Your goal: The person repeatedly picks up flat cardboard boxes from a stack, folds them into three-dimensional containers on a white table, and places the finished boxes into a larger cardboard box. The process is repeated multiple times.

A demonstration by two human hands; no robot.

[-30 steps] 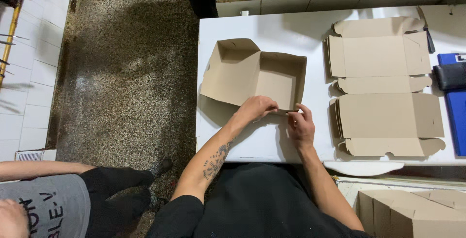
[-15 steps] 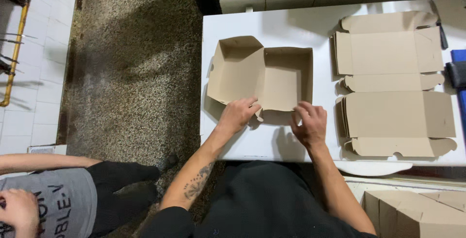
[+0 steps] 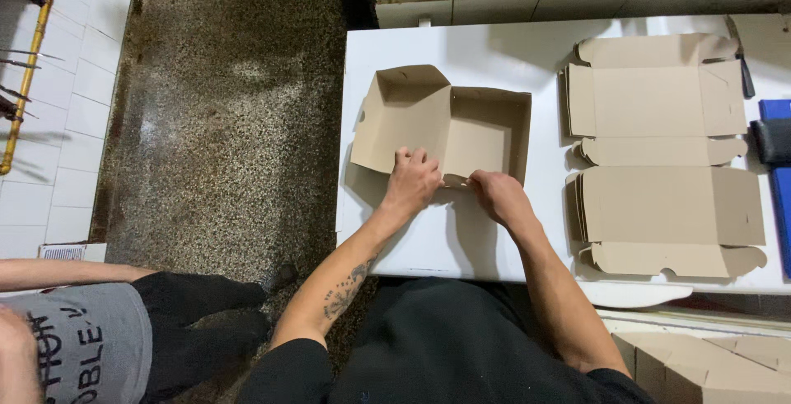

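Here both hands (image 3: 457,186) apparently pinch the cardboard box's (image 3: 482,128) near flap.

The left hand (image 3: 412,180) and right hand (image 3: 498,196) cover the box's (image 3: 445,124) near wall, so their grip on it stays unclear. Far right of that grip, the picture's edge cuts a blue thing (image 3: 780,206).

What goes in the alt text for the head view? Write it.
Seen from above, a person's left hand and right hand press the near edge of a half-folded brown cardboard box on a white table. A stack of flat box blanks lies to the right.
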